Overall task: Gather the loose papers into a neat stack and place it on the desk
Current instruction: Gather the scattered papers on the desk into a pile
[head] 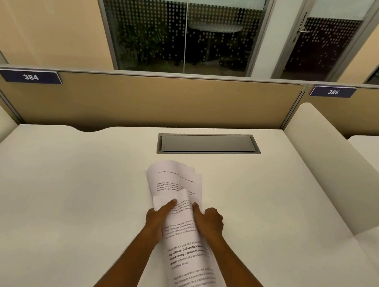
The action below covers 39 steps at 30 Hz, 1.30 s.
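Several white printed papers [185,238] are bunched lengthwise between my two hands over the cream desk [70,191]. The sheets curve upward like a loose roll, and their far ends fan out unevenly near the desk's middle. My left hand [158,221] grips the left edge of the papers, its index finger laid on top. My right hand [208,221] grips the right edge, with the thumb on the sheets. The near end of the papers runs out of the bottom of the frame.
A grey cable-port lid [208,144] is set into the desk just beyond the papers. A tan partition [153,101] labelled 384 closes the back. Cream side dividers [329,165] rise at the right and left.
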Motion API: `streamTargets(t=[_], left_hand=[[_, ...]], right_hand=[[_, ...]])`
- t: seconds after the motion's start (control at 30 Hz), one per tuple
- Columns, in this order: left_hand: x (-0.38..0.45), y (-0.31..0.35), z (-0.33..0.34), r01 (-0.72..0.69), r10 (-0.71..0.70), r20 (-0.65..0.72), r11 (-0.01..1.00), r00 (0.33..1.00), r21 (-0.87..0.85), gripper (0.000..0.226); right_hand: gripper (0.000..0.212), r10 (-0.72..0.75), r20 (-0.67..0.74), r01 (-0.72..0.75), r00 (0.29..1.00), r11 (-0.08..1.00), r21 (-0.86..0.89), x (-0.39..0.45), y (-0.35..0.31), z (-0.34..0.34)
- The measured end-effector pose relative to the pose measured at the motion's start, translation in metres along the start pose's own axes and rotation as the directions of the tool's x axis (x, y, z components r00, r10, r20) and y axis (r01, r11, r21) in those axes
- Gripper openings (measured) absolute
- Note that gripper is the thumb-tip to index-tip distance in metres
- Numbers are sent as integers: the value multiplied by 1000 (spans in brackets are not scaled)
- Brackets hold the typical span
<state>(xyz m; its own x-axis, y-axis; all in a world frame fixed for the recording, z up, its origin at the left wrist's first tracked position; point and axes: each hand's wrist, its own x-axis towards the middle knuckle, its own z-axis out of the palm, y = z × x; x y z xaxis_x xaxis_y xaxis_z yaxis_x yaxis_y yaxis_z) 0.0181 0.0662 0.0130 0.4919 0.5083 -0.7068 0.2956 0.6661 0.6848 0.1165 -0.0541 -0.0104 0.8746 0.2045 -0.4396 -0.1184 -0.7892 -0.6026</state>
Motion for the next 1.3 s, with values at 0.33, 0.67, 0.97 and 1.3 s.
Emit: streamTargets(t=[0.33, 0.67, 0.97, 1.3], left_hand=[[13, 15, -41, -166, 215, -177, 953, 961, 254, 72], [20, 19, -60, -178, 219, -40, 875, 975, 451, 43], [18, 9, -54, -354, 367, 79, 782, 927, 513, 43], [8, 15, -69, -453, 376, 284, 841, 882, 297, 40]], right_hand=[[66, -26, -4, 26, 1000, 999, -38, 3, 1, -1], [61, -2, -2, 2, 1000, 999, -36, 3, 1, 0], [67, -59, 77, 52, 995, 995, 81, 2, 13, -4], [111, -148, 234, 40, 961, 910, 412, 13, 23, -20]])
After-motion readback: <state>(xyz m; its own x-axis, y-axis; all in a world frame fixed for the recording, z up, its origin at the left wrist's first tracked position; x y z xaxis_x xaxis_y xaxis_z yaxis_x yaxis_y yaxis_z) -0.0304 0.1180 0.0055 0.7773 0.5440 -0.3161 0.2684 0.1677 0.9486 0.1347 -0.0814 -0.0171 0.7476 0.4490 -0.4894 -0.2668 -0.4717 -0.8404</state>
